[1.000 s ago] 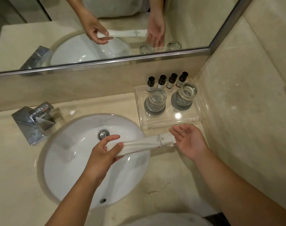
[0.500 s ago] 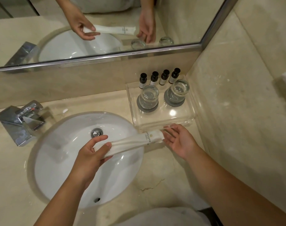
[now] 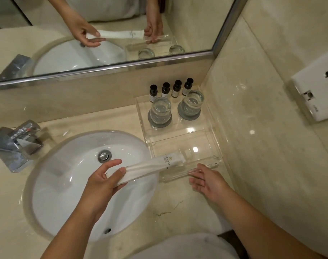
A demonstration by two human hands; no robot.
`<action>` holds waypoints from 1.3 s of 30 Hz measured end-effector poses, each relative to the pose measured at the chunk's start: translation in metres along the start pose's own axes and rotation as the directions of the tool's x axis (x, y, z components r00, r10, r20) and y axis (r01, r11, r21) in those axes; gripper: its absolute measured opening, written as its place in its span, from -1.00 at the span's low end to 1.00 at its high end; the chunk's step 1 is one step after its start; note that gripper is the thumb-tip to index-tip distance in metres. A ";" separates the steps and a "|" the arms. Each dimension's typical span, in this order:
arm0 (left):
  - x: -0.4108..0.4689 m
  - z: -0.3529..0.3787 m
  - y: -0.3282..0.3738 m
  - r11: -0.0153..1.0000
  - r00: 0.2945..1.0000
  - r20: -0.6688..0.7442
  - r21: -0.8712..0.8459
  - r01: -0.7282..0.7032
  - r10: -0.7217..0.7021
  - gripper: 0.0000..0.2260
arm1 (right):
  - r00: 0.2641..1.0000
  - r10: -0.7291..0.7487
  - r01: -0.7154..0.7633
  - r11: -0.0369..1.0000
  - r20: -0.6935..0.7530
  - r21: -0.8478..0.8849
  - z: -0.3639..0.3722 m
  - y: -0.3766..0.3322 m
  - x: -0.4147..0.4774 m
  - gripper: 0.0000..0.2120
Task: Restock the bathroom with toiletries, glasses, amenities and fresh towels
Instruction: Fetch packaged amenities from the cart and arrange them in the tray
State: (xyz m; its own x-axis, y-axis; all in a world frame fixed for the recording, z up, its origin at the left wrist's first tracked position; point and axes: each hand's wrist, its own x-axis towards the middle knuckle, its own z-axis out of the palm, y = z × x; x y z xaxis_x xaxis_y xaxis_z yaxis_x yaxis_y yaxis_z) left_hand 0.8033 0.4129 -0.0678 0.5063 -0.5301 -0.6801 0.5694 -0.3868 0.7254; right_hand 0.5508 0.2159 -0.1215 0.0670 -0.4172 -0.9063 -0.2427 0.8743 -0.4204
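Observation:
My left hand (image 3: 103,181) grips the near end of a long white amenity packet (image 3: 155,166) over the sink. The packet's far end reaches over the front corner of a clear acrylic tray (image 3: 202,146). My right hand (image 3: 208,181) lies open, palm up, just in front of the tray's front rim and apart from the packet. At the back of the tray stand several small dark-capped bottles (image 3: 170,89). In front of them two upturned glasses (image 3: 160,113) sit on grey coasters.
A white oval sink (image 3: 69,184) is set in the beige marble counter (image 3: 178,206). A chrome tap (image 3: 15,143) stands at the left. A mirror (image 3: 103,34) runs along the back wall, and a white wall socket (image 3: 316,90) is on the right wall.
My left hand has carried the packet rightward, so its far end now lies over the tray. My right hand has come off the packet's end and dropped below it.

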 end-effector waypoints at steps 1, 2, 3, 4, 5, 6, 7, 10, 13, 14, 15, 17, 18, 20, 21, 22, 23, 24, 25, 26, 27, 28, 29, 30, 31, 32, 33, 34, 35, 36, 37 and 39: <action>-0.001 0.000 0.000 1.000 1.000 0.001 0.000 -0.001 0.001 -0.78 | 1.000 -0.002 0.002 1.000 -0.006 -0.015 -0.002 0.001 0.000 -0.72; -0.001 0.000 -0.001 1.000 1.000 0.002 0.000 -0.001 0.001 -0.78 | 1.000 -0.003 0.003 1.000 -0.009 -0.030 -0.003 0.002 0.000 -0.71; -0.001 0.000 -0.002 1.000 1.000 0.004 -0.002 0.000 0.000 -0.78 | 1.000 -0.005 0.004 0.999 -0.014 -0.046 -0.003 0.003 0.000 -0.71; -0.002 0.000 -0.002 1.000 1.000 0.009 -0.005 0.003 -0.003 -0.78 | 1.000 -0.007 0.006 0.998 -0.019 -0.060 -0.003 0.003 0.000 -0.71; -0.002 0.000 -0.003 1.000 1.000 0.012 -0.006 0.006 -0.006 -0.78 | 1.000 -0.006 0.005 0.997 -0.025 -0.075 -0.002 0.002 -0.001 -0.71; -0.003 0.001 -0.003 1.000 1.000 0.014 -0.005 0.008 -0.008 -0.78 | 0.999 -0.003 0.000 0.996 -0.033 -0.090 -0.002 0.001 -0.001 -0.72; -0.003 0.001 -0.003 1.000 1.000 0.016 -0.003 0.010 -0.010 -0.78 | 0.999 -0.001 -0.004 0.994 -0.043 -0.111 -0.001 -0.001 -0.002 -0.72; -0.003 0.002 -0.003 1.000 1.000 0.023 0.004 0.008 -0.008 -0.77 | 0.998 0.003 -0.015 0.983 -0.069 -0.185 0.000 -0.003 -0.004 -0.69; -0.003 0.004 -0.003 1.000 1.000 0.023 0.009 0.004 -0.004 -0.78 | 0.995 0.021 -0.043 0.970 -0.093 -0.239 0.001 -0.004 -0.005 -0.70; -0.002 0.006 -0.003 1.000 1.000 0.020 0.009 0.004 -0.004 -0.78 | 0.994 0.026 -0.051 0.966 -0.104 -0.253 0.001 -0.003 -0.005 -0.73; -0.001 0.007 -0.003 1.000 1.000 0.014 0.009 0.004 -0.004 -0.78 | 0.992 0.023 -0.055 0.961 -0.120 -0.272 0.001 -0.003 -0.005 -0.76; 0.001 0.012 -0.002 1.000 1.000 0.008 0.007 -0.002 0.002 -0.78 | 0.989 -0.002 -0.048 0.941 -0.147 -0.335 0.000 -0.002 -0.004 -0.79; 0.004 0.016 -0.002 1.000 1.000 0.005 0.008 -0.005 0.005 -0.79 | 0.989 -0.013 -0.044 0.926 -0.148 -0.374 -0.001 -0.002 -0.004 -0.77; 0.010 0.025 -0.001 1.000 1.000 -0.002 0.023 -0.014 0.014 -0.79 | 0.991 -0.037 -0.029 0.887 -0.132 -0.462 -0.006 -0.005 -0.008 -0.65; 0.015 0.030 -0.001 0.999 1.000 -0.004 0.031 -0.015 0.015 -0.80 | 0.991 -0.054 -0.017 0.864 -0.125 -0.503 -0.008 -0.008 -0.012 -0.57; 0.019 0.037 0.000 0.999 1.000 -0.004 0.036 -0.013 0.014 -0.80 | 0.989 -0.076 0.000 0.850 -0.123 -0.527 -0.011 -0.012 -0.013 -0.52; 0.024 0.043 0.000 0.999 1.000 -0.003 0.035 -0.012 0.013 -0.81 | 0.987 -0.104 0.023 0.851 -0.124 -0.525 -0.013 -0.017 -0.015 -0.50; 0.027 0.051 0.001 0.999 1.000 -0.003 0.030 -0.012 0.012 -0.82 | 0.984 -0.132 0.054 0.866 -0.123 -0.498 -0.014 -0.022 -0.016 -0.52; 0.032 0.059 0.001 0.999 1.000 -0.003 0.029 -0.015 0.016 -0.83 | 0.980 -0.158 0.088 0.889 -0.121 -0.450 -0.014 -0.028 -0.016 -0.56; 0.036 0.067 0.001 0.999 1.000 -0.004 0.037 -0.025 0.025 -0.84 | 0.978 -0.173 0.116 0.915 -0.116 -0.386 -0.013 -0.034 -0.015 -0.61; 0.038 0.074 0.001 0.998 0.999 -0.008 0.050 -0.033 0.034 -0.85 | 0.979 -0.173 0.133 0.941 -0.105 -0.312 -0.011 -0.038 -0.014 -0.66; 0.042 0.081 0.001 0.997 0.999 -0.009 0.058 -0.043 0.044 -0.87 | 0.983 -0.165 0.141 0.961 -0.085 -0.237 -0.007 -0.042 -0.012 -0.69; 0.046 0.088 0.001 0.997 0.999 -0.010 0.062 -0.053 0.054 -0.88 | 0.987 -0.153 0.142 0.975 -0.054 -0.168 -0.004 -0.047 -0.009 -0.71; 0.050 0.094 0.001 0.996 0.998 -0.011 0.069 -0.059 0.060 -0.89 | 0.990 -0.137 0.135 0.985 -0.017 -0.109 -0.001 -0.050 -0.004 -0.72; 0.054 0.099 0.000 0.995 0.998 -0.019 0.083 -0.064 0.066 -0.90 | 0.993 -0.120 0.121 0.991 0.020 -0.062 0.003 -0.053 0.000 -0.71; 0.058 0.102 -0.001 0.992 0.997 -0.031 0.104 -0.069 0.072 -0.92 | 0.993 -0.105 0.107 0.994 0.049 -0.027 0.007 -0.055 0.005 -0.69; 0.062 0.106 -0.002 0.989 0.996 -0.041 0.129 -0.074 0.080 -0.94 | 0.993 -0.092 0.092 0.996 0.069 -0.002 0.011 -0.058 0.009 -0.68; 0.064 0.109 -0.002 0.985 0.995 -0.044 0.150 -0.080 0.088 -0.95 | 0.993 -0.080 0.079 0.997 0.082 0.013 0.016 -0.060 0.013 -0.67; 0.066 0.112 -0.003 0.982 0.994 -0.041 0.169 -0.090 0.098 -0.96 | 0.993 -0.069 0.068 0.997 0.096 0.022 0.020 -0.061 0.016 -0.65; 0.068 0.115 -0.004 0.975 0.993 -0.035 0.196 -0.107 0.116 -0.97 | 0.992 -0.060 0.057 0.998 0.113 0.032 0.025 -0.063 0.018 -0.64; 0.069 0.117 -0.005 0.964 0.990 -0.027 0.232 -0.130 0.140 -0.96 | 0.990 -0.053 0.047 0.998 0.128 0.045 0.029 -0.064 0.020 -0.64; 0.070 0.120 -0.004 0.937 0.984 -0.013 0.306 -0.167 0.180 -0.95 | 0.989 -0.040 0.030 0.997 0.143 0.071 0.035 -0.067 0.024 -0.65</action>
State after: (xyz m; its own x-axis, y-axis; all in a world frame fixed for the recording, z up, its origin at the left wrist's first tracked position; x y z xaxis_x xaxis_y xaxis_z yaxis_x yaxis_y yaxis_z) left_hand 0.7585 0.2864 -0.1057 0.6086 -0.5813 -0.5401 0.2509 -0.5048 0.8260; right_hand 0.6023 0.1560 -0.1164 0.2148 -0.4119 -0.8856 -0.1710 0.8769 -0.4493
